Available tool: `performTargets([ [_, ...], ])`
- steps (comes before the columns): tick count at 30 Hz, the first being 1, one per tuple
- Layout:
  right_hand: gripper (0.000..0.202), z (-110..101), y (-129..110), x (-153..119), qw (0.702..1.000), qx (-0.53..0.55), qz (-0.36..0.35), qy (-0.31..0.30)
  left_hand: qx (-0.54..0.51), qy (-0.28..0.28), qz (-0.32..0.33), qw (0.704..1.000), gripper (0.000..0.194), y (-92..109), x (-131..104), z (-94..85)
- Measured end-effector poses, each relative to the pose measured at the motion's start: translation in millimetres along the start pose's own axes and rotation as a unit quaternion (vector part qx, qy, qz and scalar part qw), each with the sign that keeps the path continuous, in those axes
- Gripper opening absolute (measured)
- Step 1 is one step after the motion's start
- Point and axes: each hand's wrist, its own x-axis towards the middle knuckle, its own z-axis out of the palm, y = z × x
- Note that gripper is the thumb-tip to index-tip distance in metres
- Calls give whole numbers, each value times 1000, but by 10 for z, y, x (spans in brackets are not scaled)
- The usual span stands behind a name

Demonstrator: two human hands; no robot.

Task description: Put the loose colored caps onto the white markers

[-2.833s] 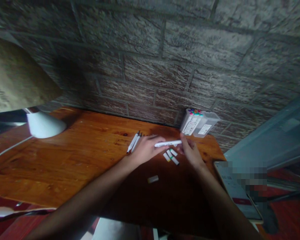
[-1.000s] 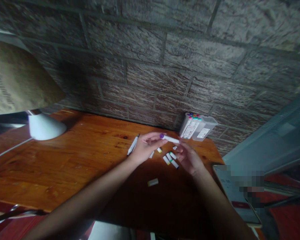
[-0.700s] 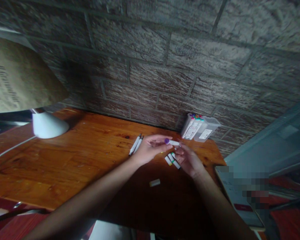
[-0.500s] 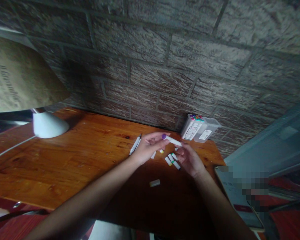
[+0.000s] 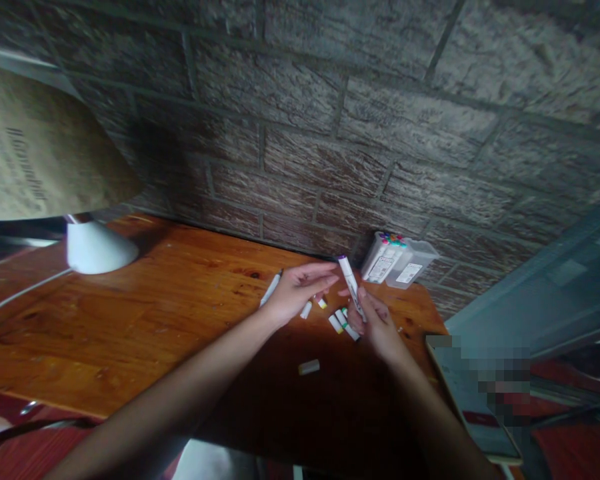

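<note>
My right hand (image 5: 373,317) is closed around a white marker (image 5: 350,280), which stands tilted with its purple end up. Just left of that end is my left hand (image 5: 300,287), its fingers stretched out and the thumb apart, holding nothing. Below the hands lie several short white marker caps (image 5: 336,324), some with yellow or green ends. Another cap (image 5: 306,310) is beside my left hand, and one more cap (image 5: 309,367) lies nearer to me. White markers (image 5: 270,289) rest left of my left hand, partly covered by it.
A clear plastic case (image 5: 381,260) of colour-tipped markers stands by the brick wall, beside another clear case (image 5: 411,263). At the left is a lamp (image 5: 103,250) with a cord. A flat tablet-like object (image 5: 473,400) lies at the desk's right edge.
The marker has gone from lying nearly level between both hands to a steep tilt in my right hand. My left hand has let go of its purple end.
</note>
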Motion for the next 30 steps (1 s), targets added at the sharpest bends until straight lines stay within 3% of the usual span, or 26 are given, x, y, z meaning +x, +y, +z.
performTargets([
  [3, 41, 9, -27, 4, 996, 79, 22, -15, 2, 47, -11, 999, 34, -12, 13, -10],
  [5, 41, 42, -63, -8, 993, 110, 32, -33, -7, 59, -18, 998, 40, -9, 23, -18],
  [8, 39, 94, -109, -26, 988, 140, 46, -45, -45, 60, -23, 997, 53, 1, 41, -32],
  [12, 34, 119, -135, -29, 983, 170, 61, -37, -48, 63, -11, 997, 33, 4, 48, -31],
  [20, 30, 107, -120, -25, 979, 193, 54, -50, -35, 73, -20, 997, 33, -6, 45, -19],
  [26, 25, 73, -129, -11, 986, 163, 22, 27, 12, 86, 24, 996, 35, -66, 83, -81],
  [30, 26, -139, -372, 109, 986, 130, -30, 102, 13, 92, 20, 995, 38, -55, 82, -102],
])
